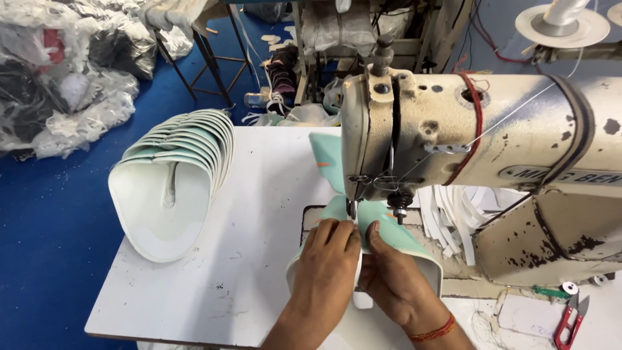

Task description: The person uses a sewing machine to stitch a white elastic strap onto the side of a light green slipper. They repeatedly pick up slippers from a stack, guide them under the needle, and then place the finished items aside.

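Both hands pressed on a mint-green shoe piece (382, 228) under the needle of the sewing machine (453, 136). Left hand (327, 259) fingers together, flat on the piece; right hand (395, 275) fingers clamped on its edge. Stacked pieces (175, 168) at 9 o'clock on the bench (253, 259). Red snips (569, 322) at 4 o'clock.

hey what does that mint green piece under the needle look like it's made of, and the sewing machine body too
Mint green piece: likely synthetic leather, smooth and matte, holding a stiff curve under both hands. Sewing machine: painted metal by the look, cream coat chipped to dark spots.
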